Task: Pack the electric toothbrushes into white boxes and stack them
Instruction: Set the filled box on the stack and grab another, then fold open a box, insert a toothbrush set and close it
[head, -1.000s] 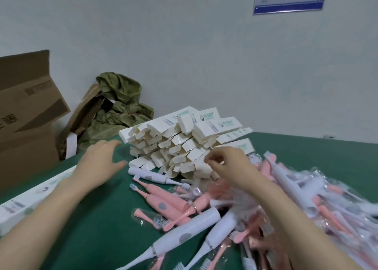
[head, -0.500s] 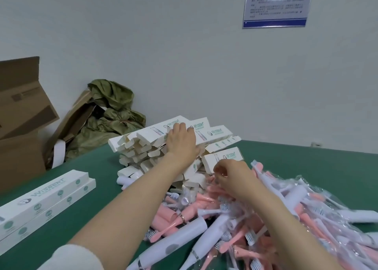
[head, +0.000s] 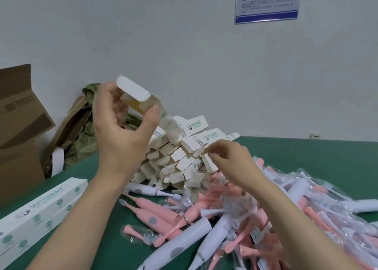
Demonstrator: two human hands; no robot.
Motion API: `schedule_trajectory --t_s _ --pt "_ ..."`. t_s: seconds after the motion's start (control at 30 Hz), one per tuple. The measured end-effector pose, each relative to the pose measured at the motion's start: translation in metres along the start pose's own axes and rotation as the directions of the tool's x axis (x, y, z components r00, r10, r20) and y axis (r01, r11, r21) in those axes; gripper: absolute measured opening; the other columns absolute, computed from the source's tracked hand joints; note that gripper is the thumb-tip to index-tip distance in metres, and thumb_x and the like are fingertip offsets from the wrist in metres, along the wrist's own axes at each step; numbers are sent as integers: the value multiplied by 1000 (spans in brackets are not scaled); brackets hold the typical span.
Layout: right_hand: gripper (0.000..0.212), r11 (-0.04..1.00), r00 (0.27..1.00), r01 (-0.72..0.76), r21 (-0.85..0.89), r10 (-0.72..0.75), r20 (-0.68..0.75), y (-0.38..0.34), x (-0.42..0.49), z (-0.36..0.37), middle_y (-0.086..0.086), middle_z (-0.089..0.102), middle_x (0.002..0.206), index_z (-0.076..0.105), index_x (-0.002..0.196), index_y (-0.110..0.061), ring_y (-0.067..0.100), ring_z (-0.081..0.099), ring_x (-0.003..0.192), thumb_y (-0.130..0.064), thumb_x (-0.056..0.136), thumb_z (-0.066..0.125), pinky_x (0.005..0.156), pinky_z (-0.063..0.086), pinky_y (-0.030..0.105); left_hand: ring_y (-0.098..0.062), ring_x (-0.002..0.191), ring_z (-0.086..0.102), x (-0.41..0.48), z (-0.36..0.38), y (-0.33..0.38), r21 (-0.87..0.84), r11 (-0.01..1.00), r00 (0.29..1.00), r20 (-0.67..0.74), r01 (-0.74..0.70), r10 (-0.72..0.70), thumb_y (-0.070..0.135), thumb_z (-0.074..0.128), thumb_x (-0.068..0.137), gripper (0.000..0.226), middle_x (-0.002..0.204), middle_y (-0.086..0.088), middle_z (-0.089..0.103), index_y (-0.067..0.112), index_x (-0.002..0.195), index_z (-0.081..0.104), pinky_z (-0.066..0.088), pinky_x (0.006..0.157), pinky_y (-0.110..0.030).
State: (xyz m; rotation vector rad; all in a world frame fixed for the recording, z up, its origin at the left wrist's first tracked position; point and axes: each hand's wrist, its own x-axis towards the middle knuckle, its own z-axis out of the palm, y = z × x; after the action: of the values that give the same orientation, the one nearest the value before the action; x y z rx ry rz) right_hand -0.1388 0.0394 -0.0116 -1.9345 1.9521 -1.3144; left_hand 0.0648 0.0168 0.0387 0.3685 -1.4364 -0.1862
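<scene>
At desk (head: 306, 157) left, two closed boxes (head: 41, 214) lie stacked; left hand (head: 122, 130) grips an open box (head: 135, 93), right hand (head: 229, 161) apparently pinches a flap (head: 205, 150); toothbrush heap (head: 204, 228) unpacked.

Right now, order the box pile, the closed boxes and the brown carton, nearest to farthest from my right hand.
1. Box pile, at the right hand's fingertips.
2. Closed boxes, front left.
3. Brown carton, far left by the wall.
</scene>
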Motion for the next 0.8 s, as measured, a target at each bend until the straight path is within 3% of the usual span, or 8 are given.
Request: schedule_trajectory --t_s 0.07,0.13,0.23,0.37,0.47,0.57,0.67,0.8 --pt "16 982 999 29 188 -22 -40 -20 -1 0 -9 69 95 67 97 -24 9 64 86 -20 93 52 74 48 11 -18 93 55 -3 0 3 74 997 996 82 38 -44 37 65 72 31 105 -8 53 42 97 46 49 81 -35" --pt "19 905 999 34 423 -18 -41 -42 -4 1 -7 70 93 67 97 -25 12 66 90 -30 96 48 84 54 32 -7 91 52 -10 3 4 157 988 985 171 7 -34 36 66 70 33 100 6 49 40 96 47 48 81 -28" --pt "41 759 996 57 649 -85 12 -67 -9 -2 -9 66 111 61 122 -26 6 62 102 -49 96 39 96 50 34 5 91 48 -19 12 8 210 975 969 248 -79 25 23 70 69 37 99 14 44 30 100 51 44 81 -15" --pt "51 742 968 219 634 -246 -46 -79 -21 -10 -21 57 127 48 131 -48 -2 51 120 -65 86 32 102 41 27 12 90 45 -21 25 23 196 963 953 275 -184 126 27 64 69 35 97 6 48 24 103 55 35 79 -4" --pt "44 748 949 305 589 -289 -125 -81 -23 -15 -28 59 116 49 131 -44 -6 49 120 -54 91 35 104 40 24 12 92 45 -19 28 29 234 950 960 235 -206 150 33 65 70 42 99 8 51 20 109 56 34 80 -4" --pt "42 746 956 287 601 -264 -128 -78 -20 -9 -26 57 123 51 132 -38 -6 48 122 -48 94 36 108 39 31 2 85 48 -19 27 27 298 932 963 228 -208 143 35 65 68 44 94 7 57 13 106 59 37 75 -5" --pt "35 777 963 267 570 -228 -141 -70 -19 6 -17 52 136 51 133 -33 -3 45 127 -35 101 36 109 37 35 -2 82 49 -24 26 17 329 926 953 290 -185 87 35 64 69 45 92 6 58 10 107 62 37 75 -7" --pt "36 813 979 206 544 -167 -120 -61 -16 17 -10 57 131 53 133 -27 3 50 122 -30 102 34 105 40 38 -3 103 47 -34 21 -2 360 932 910 400 -47 -109 40 70 60 71 112 11 54 27 126 47 36 87 -8"
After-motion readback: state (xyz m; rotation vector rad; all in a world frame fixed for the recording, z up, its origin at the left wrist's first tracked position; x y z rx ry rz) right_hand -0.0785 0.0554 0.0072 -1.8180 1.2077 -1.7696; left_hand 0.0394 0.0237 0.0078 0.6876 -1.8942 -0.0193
